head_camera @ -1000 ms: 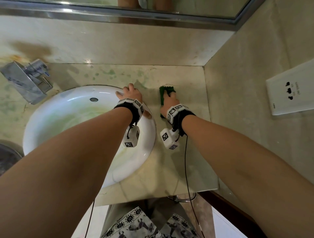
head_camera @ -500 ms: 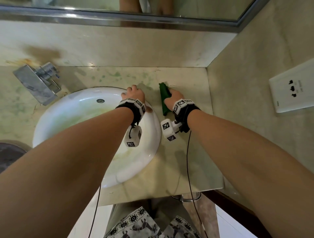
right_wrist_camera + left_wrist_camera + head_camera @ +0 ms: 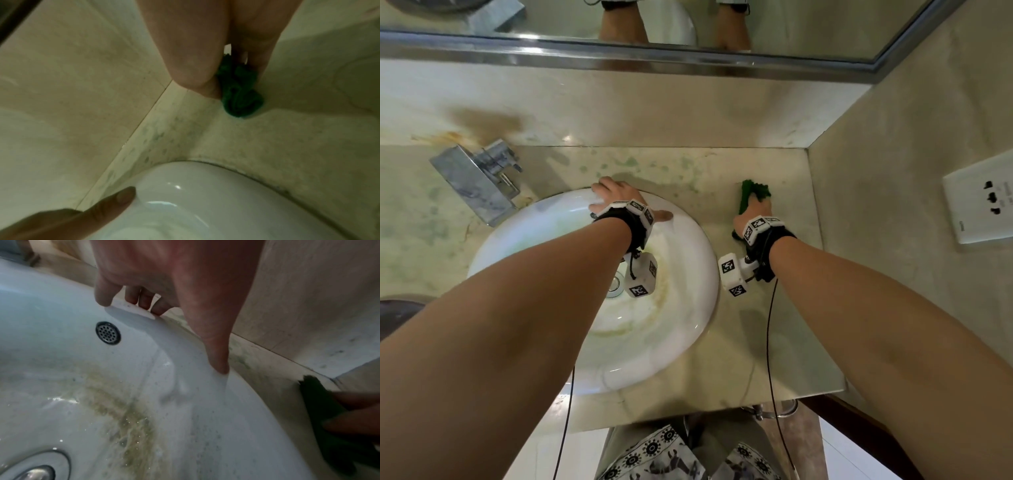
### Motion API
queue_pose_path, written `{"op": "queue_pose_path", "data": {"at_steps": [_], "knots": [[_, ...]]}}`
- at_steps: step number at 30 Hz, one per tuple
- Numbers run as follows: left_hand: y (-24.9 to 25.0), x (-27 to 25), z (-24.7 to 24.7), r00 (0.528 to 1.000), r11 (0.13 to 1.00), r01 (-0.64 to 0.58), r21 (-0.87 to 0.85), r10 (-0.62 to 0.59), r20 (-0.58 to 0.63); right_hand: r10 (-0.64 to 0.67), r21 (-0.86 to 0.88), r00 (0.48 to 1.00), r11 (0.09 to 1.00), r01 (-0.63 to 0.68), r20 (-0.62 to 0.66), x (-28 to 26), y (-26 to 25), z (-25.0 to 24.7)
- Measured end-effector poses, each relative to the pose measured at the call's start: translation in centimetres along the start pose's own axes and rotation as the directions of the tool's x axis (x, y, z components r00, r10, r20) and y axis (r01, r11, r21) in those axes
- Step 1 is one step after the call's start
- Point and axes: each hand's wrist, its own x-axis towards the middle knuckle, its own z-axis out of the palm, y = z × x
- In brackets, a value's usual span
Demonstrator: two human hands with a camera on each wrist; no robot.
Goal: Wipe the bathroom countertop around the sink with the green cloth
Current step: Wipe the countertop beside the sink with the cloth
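Note:
The green cloth (image 3: 751,190) lies bunched on the beige marble countertop (image 3: 756,342), right of the white sink (image 3: 698,260) and near the back right corner. My right hand (image 3: 755,209) presses down on it. In the right wrist view the crumpled cloth (image 3: 240,100) is pinched between thumb and fingers of that hand (image 3: 234,81). My left hand (image 3: 616,198) rests on the sink's far rim, holding nothing. The left wrist view shows its fingertips (image 3: 102,300) and thumb touching the rim (image 3: 144,316), with the cloth (image 3: 320,402) dark at the right edge.
A chrome faucet (image 3: 479,181) stands at the back left of the sink. Green stains dot the counter behind the sink (image 3: 654,164). The side wall with a white socket plate (image 3: 979,198) closes the right; a mirror (image 3: 688,20) runs above the back wall.
My right hand has slid the cloth a little to the right, away from the sink. My left hand has shifted left along the rim. The head view has tilted up toward the mirror.

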Motion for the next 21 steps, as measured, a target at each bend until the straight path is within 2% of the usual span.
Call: {"op": "queue_pose_path", "data": {"at_steps": [5, 10, 13, 21], "knots": [[0.3, 0.5, -0.2, 1.000, 1.000, 0.004, -0.001, -0.004, 0.022, -0.107, -0.037, 0.988, 0.993, 0.111, 0.112, -0.2, -2.8, 0.4], [1.0, 0.6, 0.4, 0.999, 0.998, 0.037, -0.057, -0.035, 0.026, -0.078, -0.075, 0.978, 0.993, 0.094, 0.195, -0.2, -5.6, 1.0], [1.4, 0.6, 0.4, 0.997, 0.995, 0.055, -0.080, -0.051, 0.050, -0.095, -0.073, 0.983, 0.992, 0.108, 0.154, 0.1, -6.5, 1.1], [2.0, 1.1, -0.3, 0.990, 0.992, 0.097, -0.087, -0.087, 0.107, -0.154, 0.007, 0.975, 0.988, 0.155, 0.162, 1.3, -9.9, 1.6]]}}
